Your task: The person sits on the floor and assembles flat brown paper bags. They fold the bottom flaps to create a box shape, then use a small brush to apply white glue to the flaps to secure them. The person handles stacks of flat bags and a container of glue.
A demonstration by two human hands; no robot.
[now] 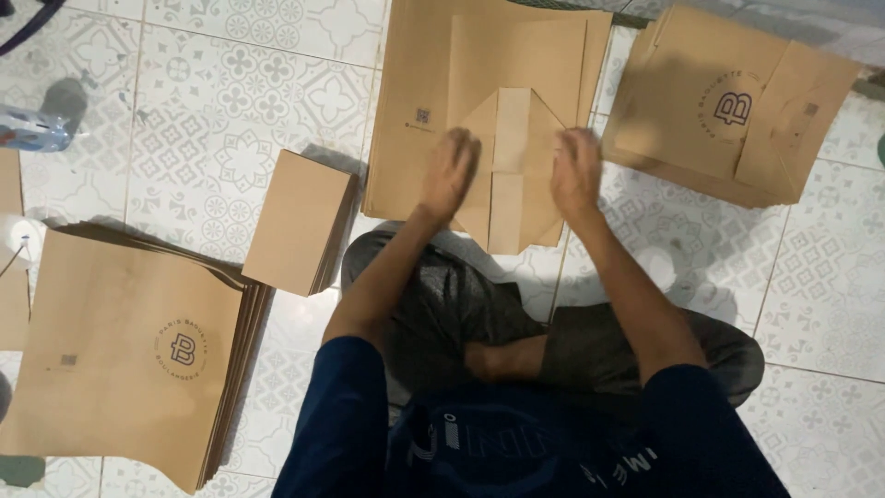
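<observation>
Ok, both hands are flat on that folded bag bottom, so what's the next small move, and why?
Probably slide both palms outward along the side flaps to crease them. The left hand and right hand press on either side of the centre strip of the brown paper bag, whose bottom is folded into a diamond. The flaps seem to lie flat, so firming the creases looks like the likely next step.

Navy printed shirt (grey trousers)
</observation>
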